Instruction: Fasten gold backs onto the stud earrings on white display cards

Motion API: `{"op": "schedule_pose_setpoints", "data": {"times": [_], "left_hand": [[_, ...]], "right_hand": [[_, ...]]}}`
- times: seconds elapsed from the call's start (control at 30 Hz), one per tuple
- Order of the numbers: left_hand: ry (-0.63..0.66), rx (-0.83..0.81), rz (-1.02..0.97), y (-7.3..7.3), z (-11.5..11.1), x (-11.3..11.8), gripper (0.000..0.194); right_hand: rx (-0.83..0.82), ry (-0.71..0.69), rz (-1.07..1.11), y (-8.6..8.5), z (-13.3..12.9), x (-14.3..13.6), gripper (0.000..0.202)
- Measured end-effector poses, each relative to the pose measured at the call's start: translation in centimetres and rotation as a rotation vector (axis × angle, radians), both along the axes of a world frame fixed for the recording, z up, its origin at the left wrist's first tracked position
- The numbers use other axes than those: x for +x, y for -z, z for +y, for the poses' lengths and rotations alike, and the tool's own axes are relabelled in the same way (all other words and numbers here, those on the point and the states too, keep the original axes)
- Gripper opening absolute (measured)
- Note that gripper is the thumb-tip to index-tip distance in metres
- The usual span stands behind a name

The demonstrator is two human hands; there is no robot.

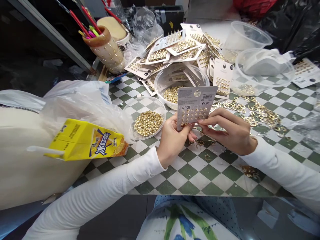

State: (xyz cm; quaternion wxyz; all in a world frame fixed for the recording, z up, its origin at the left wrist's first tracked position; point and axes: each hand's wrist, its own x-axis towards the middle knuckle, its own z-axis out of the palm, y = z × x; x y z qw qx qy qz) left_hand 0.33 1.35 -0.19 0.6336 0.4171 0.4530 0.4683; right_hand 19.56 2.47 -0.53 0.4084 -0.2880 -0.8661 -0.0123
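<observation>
While both hands meet near the center of the frame, a price-marked card (194, 99) stands tilted between them, dotted with gold studs along its lower part. The left hand (173, 140) is closed on its lower left corner, thumb against the edge. The right hand (228, 130) has thumb and fingertips drawn together at the lower right edge, touching the card; whether they also pinch a small piece, I cannot tell. Just left of center, a clear dish (163, 108) holds gold studs (148, 123); behind the card, a clear tub (160, 91) holds more. Similar cards (180, 46) lie heaped at upper center. Gold hooks (266, 115) scatter across the checked table (187, 176) at right. A yellow carton (80, 140) with a straw leans at left.
</observation>
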Motion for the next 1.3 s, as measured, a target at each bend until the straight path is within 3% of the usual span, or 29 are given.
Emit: {"op": "schedule_pose_setpoints", "data": {"times": [0.27, 0.53, 0.73, 0.97, 1.3], "left_hand": [[-0.002, -0.006, -0.023, -0.1, -0.1, 0.0, 0.018], [-0.012, 0.016, -0.031, 0.2, 0.0, 0.1, 0.017], [-0.037, 0.023, -0.033, 0.3, 0.0, 0.1, 0.015], [-0.034, 0.021, -0.017, 0.1, -0.1, 0.1, 0.012], [-0.037, 0.02, -0.011, 0.2, -0.1, 0.1, 0.012]], "right_hand": [[-0.062, 0.001, 0.019, 0.1, 0.0, 0.0, 0.023], [-0.008, 0.015, -0.075, -0.3, -0.1, -0.1, 0.025], [-0.003, 0.062, -0.016, -1.2, -0.7, -0.4, 0.029], [-0.008, 0.028, 0.006, -1.0, -0.6, -0.4, 0.029], [0.011, 0.114, -0.082, -1.3, -0.9, -0.6, 0.023]]}}
